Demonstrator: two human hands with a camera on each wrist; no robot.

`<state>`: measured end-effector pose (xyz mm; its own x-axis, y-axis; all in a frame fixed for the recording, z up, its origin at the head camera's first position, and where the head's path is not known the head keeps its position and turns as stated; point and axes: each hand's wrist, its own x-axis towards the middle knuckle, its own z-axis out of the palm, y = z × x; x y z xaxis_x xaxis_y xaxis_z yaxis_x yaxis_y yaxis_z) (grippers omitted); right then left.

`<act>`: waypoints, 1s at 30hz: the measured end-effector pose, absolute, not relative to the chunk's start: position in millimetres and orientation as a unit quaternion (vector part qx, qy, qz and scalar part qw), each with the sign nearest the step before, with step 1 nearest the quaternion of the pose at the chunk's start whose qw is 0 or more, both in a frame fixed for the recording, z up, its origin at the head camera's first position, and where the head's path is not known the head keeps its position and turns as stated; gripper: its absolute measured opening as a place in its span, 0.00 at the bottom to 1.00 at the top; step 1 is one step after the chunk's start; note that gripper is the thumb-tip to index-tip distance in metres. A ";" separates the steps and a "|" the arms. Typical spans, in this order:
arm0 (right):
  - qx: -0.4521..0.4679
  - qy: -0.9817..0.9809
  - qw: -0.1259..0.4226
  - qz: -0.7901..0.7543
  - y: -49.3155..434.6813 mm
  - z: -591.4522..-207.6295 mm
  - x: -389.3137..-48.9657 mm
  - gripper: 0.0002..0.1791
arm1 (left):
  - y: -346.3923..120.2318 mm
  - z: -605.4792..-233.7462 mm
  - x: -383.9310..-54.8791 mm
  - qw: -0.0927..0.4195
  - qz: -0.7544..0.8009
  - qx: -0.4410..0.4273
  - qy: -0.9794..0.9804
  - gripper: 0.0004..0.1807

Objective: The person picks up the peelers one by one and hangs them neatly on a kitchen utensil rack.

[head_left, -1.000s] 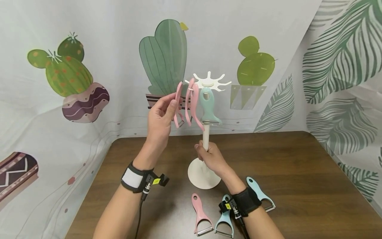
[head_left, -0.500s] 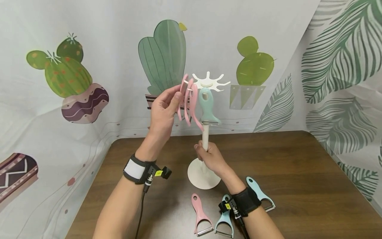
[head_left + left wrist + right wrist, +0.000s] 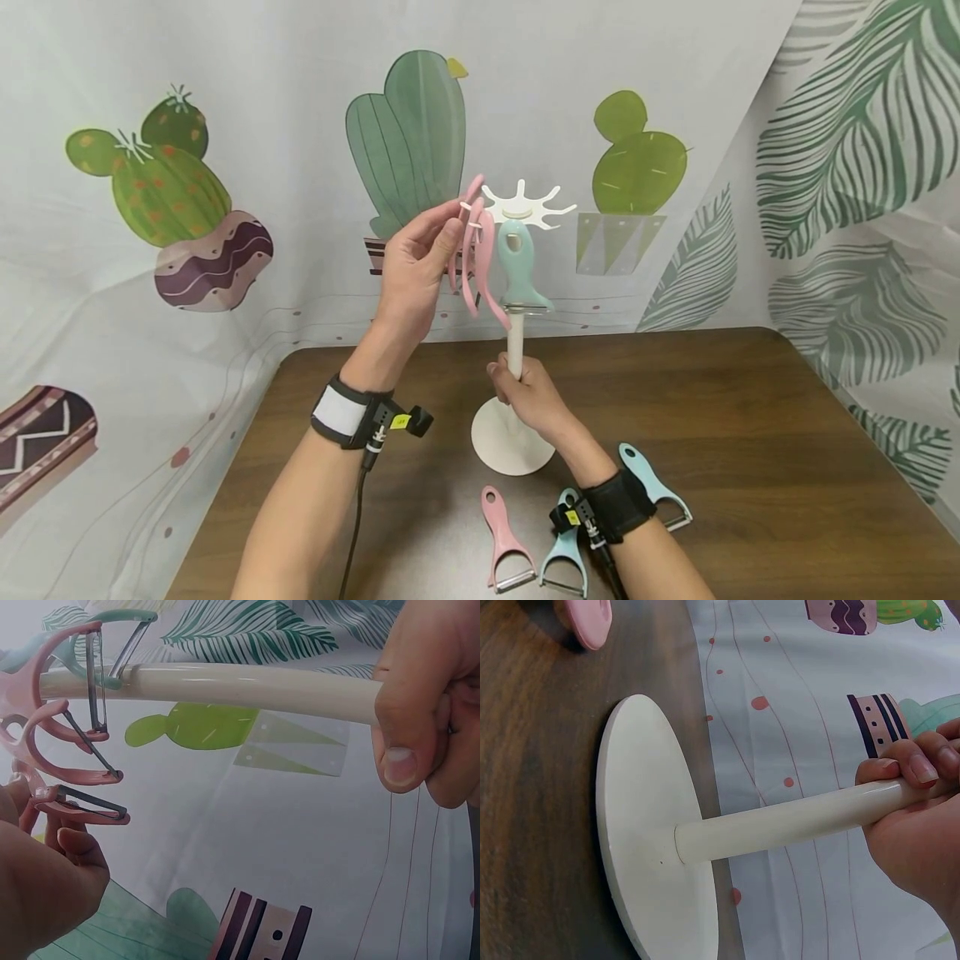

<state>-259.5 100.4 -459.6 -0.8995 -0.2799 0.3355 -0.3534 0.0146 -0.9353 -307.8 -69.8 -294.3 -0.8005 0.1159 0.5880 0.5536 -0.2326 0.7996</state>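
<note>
My left hand (image 3: 412, 267) pinches a pink peeler (image 3: 82, 816) by its handle, at the left side of a white stand's spiked hook ring (image 3: 517, 213). Most of this peeler is hidden behind fingers and other peelers in the head view. Right beside it, two pink peelers (image 3: 486, 258) hang from neighbouring hooks. A mint-green peeler (image 3: 516, 271) hangs at the front of the ring. Lower down, my right hand (image 3: 534, 398) grips the stand's white pole (image 3: 780, 825), fingers wrapped round it. The round base (image 3: 649, 817) stands on the table.
On the brown wooden table (image 3: 712, 400), a pink peeler (image 3: 498, 525) and a light blue peeler (image 3: 564, 550) lie near the front. Another light blue peeler (image 3: 648, 477) lies right of the right wrist. A cactus-print cloth (image 3: 300, 167) hangs behind the table.
My left hand has moved right and slightly up, bringing its pink peeler from beside the ring to the hook at the left, close against the hanging pink ones. My right hand stays on the pole.
</note>
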 end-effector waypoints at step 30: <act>0.230 -0.710 0.025 0.665 101.7 -460.9 -260.6 0.21 | -68.2 -299.3 -312.4 0.079 -0.746 -0.329 -0.573 0.19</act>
